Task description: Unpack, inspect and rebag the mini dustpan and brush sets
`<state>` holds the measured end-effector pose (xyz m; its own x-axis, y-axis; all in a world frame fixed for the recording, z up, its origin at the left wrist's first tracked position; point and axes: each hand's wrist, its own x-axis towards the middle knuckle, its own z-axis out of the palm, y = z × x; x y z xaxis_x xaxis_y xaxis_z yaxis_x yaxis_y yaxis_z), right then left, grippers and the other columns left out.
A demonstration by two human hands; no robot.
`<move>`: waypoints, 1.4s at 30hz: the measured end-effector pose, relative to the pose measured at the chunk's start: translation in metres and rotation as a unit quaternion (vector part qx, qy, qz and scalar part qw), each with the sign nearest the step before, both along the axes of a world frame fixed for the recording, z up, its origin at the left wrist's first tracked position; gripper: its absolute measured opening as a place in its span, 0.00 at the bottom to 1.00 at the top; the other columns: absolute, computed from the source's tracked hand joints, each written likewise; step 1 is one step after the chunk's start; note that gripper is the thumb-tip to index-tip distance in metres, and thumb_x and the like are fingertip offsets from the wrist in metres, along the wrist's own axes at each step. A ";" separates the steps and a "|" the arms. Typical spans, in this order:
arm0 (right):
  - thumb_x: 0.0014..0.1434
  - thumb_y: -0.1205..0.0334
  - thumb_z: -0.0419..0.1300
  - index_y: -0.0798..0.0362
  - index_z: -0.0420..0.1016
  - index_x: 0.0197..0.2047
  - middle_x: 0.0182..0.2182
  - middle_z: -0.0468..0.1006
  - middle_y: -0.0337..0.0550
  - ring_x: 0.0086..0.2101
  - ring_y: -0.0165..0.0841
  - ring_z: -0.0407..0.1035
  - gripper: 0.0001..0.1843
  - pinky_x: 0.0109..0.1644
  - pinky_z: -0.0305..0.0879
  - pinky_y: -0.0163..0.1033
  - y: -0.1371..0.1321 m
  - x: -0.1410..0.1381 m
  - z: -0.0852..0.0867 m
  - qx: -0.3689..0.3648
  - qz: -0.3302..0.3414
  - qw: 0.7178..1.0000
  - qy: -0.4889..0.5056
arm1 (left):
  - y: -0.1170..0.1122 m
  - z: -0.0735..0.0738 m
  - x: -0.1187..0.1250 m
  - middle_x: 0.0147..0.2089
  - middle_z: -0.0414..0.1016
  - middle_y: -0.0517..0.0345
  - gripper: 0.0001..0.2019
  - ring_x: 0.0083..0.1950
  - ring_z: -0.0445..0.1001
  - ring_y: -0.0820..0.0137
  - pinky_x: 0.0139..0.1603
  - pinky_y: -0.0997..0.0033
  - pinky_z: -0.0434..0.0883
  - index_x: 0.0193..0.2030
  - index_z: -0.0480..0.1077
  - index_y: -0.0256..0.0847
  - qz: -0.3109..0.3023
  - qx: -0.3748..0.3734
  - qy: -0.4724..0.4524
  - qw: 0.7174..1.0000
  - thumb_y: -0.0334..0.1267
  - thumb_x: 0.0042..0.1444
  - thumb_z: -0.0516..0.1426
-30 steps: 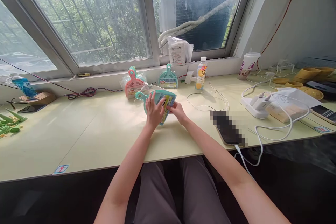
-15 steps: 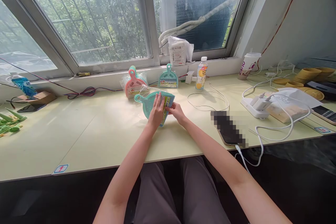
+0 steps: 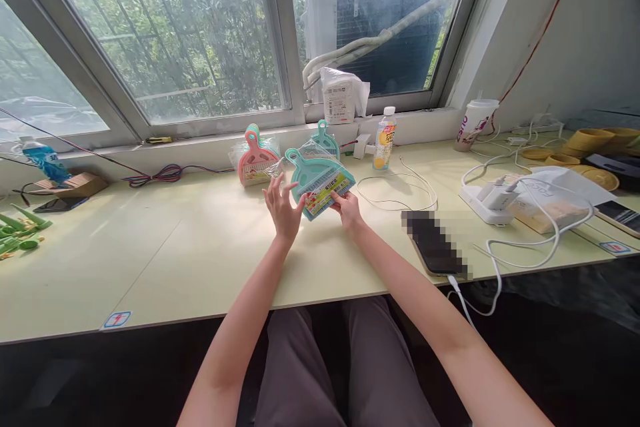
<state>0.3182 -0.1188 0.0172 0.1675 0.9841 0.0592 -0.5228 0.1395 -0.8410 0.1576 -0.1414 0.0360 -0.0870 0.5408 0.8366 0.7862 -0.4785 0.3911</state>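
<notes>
A teal dustpan-and-brush set (image 3: 316,177) in clear wrapping, with a yellow printed label, is tilted above the table. My right hand (image 3: 347,209) pinches its lower right edge, thumb over the label. At its left side, my left hand (image 3: 284,208) has its fingers spread; the thumb is near or touching the label's left end, and I cannot tell which. Loose clear film sticks out around the handle. Behind it, a second teal set (image 3: 327,136) leans by the sill, partly covered. To the left stand pink and teal sets (image 3: 257,159) in wrapping.
A juice bottle (image 3: 385,138) and a white cable (image 3: 400,197) lie to the right. Nearer me is a phone (image 3: 433,243) on a charging cable, beside a white power strip (image 3: 484,205). Bundled wires (image 3: 155,177) and green plant pieces (image 3: 23,233) are on the left.
The dustpan set has turned so its labelled brush side faces me. My left hand has come off its face, moved slightly left and spread its fingers. My right hand keeps its hold.
</notes>
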 end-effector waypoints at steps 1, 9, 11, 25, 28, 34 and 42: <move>0.52 0.63 0.69 0.56 0.74 0.37 0.37 0.82 0.44 0.37 0.35 0.78 0.11 0.48 0.78 0.47 0.001 0.001 -0.001 -0.002 -0.006 1.000 0.002 | 0.001 -0.001 0.000 0.67 0.63 0.49 0.09 0.72 0.53 0.54 0.71 0.39 0.42 0.44 0.73 0.46 -0.001 -0.010 0.018 1.000 0.44 0.60 0.58; 0.52 0.62 0.69 0.55 0.73 0.37 0.37 0.82 0.44 0.38 0.35 0.78 0.12 0.49 0.78 0.47 0.002 0.001 -0.001 0.001 -0.019 1.000 0.014 | -0.001 -0.005 0.004 0.57 0.72 0.50 0.05 0.63 0.65 0.55 0.70 0.40 0.48 0.39 0.75 0.46 -0.001 -0.014 0.055 0.998 0.40 0.60 0.58; 0.51 0.62 0.69 0.55 0.73 0.36 0.37 0.82 0.44 0.38 0.36 0.78 0.11 0.49 0.78 0.47 0.002 0.000 -0.001 -0.002 -0.023 1.000 0.011 | -0.001 -0.004 0.005 0.53 0.74 0.51 0.05 0.59 0.68 0.57 0.69 0.41 0.51 0.35 0.74 0.45 -0.015 -0.018 0.056 0.998 0.37 0.60 0.57; 0.51 0.63 0.70 0.54 0.74 0.37 0.38 0.82 0.44 0.41 0.37 0.78 0.12 0.51 0.77 0.47 -0.001 0.002 0.004 0.001 -0.002 1.000 0.030 | 0.024 -0.005 -0.001 0.68 0.60 0.42 0.31 0.65 0.66 0.59 0.60 0.55 0.68 0.67 0.51 0.45 -0.290 -0.249 -0.402 0.832 0.58 0.63 0.49; 0.51 0.64 0.69 0.55 0.74 0.36 0.37 0.82 0.44 0.41 0.37 0.78 0.10 0.51 0.77 0.47 -0.001 -0.002 0.001 -0.010 -0.005 1.000 0.024 | 0.021 -0.010 0.005 0.63 0.68 0.47 0.29 0.62 0.69 0.58 0.61 0.55 0.68 0.62 0.60 0.44 -0.382 -0.318 -0.431 0.754 0.57 0.60 0.55; 0.51 0.67 0.68 0.53 0.72 0.35 0.36 0.82 0.42 0.40 0.36 0.78 0.09 0.51 0.77 0.45 0.006 0.007 -0.002 -0.033 -0.061 0.997 0.037 | 0.010 -0.018 0.018 0.63 0.69 0.47 0.28 0.59 0.73 0.53 0.57 0.50 0.70 0.60 0.65 0.48 -0.435 -0.477 -0.357 0.675 0.57 0.55 0.60; 0.51 0.67 0.68 0.54 0.74 0.36 0.36 0.83 0.43 0.39 0.36 0.78 0.09 0.50 0.78 0.47 0.004 0.000 -0.001 -0.022 0.012 0.999 0.020 | 0.017 -0.007 0.006 0.59 0.73 0.48 0.27 0.61 0.71 0.56 0.59 0.54 0.70 0.58 0.66 0.41 -0.409 -0.350 -0.454 0.711 0.50 0.54 0.61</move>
